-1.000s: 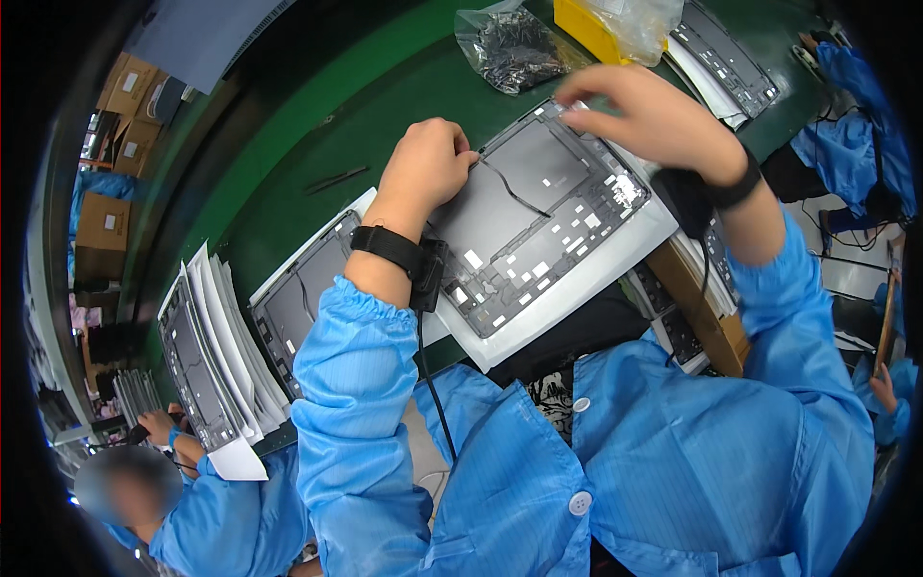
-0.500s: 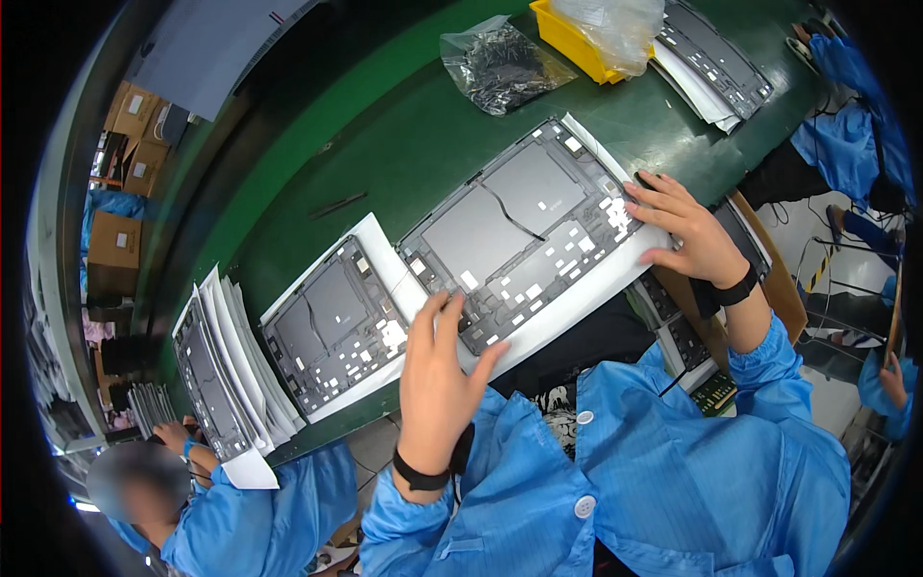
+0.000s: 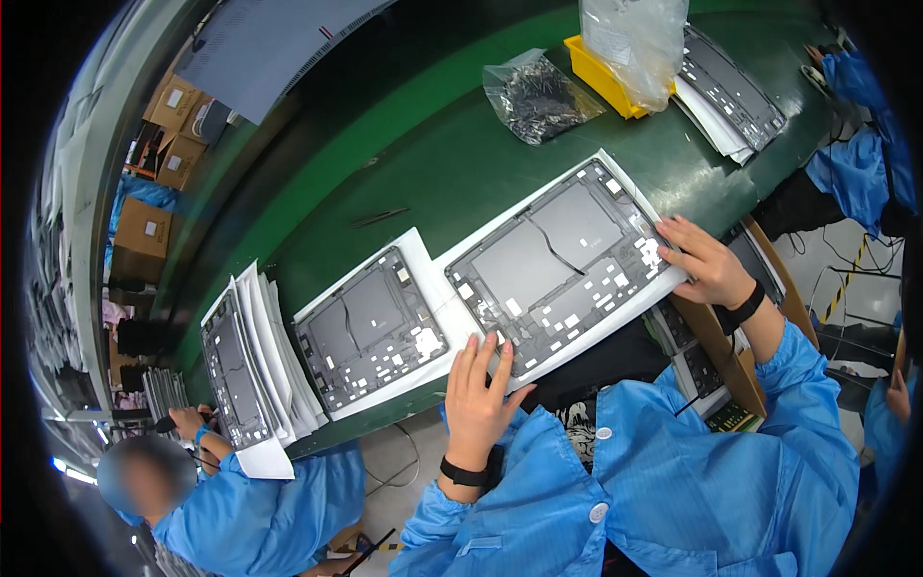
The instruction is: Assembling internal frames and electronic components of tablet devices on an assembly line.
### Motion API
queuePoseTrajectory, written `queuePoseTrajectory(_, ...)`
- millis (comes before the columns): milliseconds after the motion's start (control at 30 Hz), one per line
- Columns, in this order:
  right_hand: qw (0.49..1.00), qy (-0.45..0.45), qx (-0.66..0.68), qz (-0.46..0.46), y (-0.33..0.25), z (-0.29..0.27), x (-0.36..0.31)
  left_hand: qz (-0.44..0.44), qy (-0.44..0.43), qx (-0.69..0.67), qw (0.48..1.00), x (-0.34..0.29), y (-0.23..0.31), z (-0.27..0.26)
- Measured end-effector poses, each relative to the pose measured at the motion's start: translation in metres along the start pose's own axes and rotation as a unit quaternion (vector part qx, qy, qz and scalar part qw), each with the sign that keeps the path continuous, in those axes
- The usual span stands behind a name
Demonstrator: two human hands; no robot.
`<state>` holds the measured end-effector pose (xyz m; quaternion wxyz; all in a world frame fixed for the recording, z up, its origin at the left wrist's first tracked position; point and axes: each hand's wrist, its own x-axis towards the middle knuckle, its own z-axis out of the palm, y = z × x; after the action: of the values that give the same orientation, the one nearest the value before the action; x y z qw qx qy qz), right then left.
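Observation:
A dark grey flat device housing [image 3: 548, 260] with a thin black cable and several small white stickers lies on a white sheet [image 3: 603, 162] in front of me. My left hand [image 3: 484, 394] rests its stretched fingertips on the near left corner of the housing, thumb apart. At the right end, my right hand [image 3: 710, 262] lays its spread fingers on the housing's edge, with the thumb low beside the sheet. Both hands wear black wrist straps. To the left, a similar housing [image 3: 370, 327] lies on another white sheet, apart from my hands.
Farther left, another housing [image 3: 231, 361] leans against white sheets [image 3: 274, 356]. A bag of small dark parts [image 3: 541, 99], a yellow bin [image 3: 606, 77] and stacked housings [image 3: 733, 82] stand at the back. Dark tweezers [image 3: 382, 216] lie on the green table. A co-worker [image 3: 260, 510] sits left.
The housing has shifted toward me on its sheet, so white paper now shows along its far edge. My left fingers have moved onto its near corner. The whole view has shifted.

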<state>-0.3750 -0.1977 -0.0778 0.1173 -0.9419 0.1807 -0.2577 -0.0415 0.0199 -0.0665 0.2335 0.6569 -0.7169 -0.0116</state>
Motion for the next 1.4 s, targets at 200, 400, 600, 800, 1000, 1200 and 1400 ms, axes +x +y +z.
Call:
queuePoseTrajectory(200,0.995,0.026,-0.093,0.030,-0.018,0.004,-0.015,-0.056,0.059,-0.003,0.997,-0.007,0.004,0.003)
queuePoseTrajectory(400,0.994,0.045,-0.083,0.054,-0.023,0.005,-0.011,-0.291,0.157,-0.543,0.772,0.012,0.012,0.004)
queuePoseTrajectory(600,0.995,0.065,-0.052,0.059,-0.018,0.005,-0.016,-0.412,0.037,-0.632,0.655,0.057,-0.025,-0.017)
queuePoseTrajectory(800,0.996,0.067,-0.044,0.041,-0.021,0.007,-0.014,-0.422,-0.045,-0.607,0.672,0.089,-0.022,-0.015)
queuePoseTrajectory(1000,0.992,0.074,-0.048,0.092,-0.042,0.002,-0.011,-0.356,-0.029,-0.536,0.765,0.105,-0.027,-0.017)
queuePoseTrajectory(1200,0.979,0.040,0.114,0.164,-0.091,-0.014,0.068,-0.404,-0.006,-0.561,0.722,0.098,-0.029,-0.011)
queuePoseTrajectory(1400,0.980,-0.023,-0.037,0.193,-0.104,0.045,0.096,-0.399,-0.009,-0.590,0.702,0.094,-0.032,0.001)
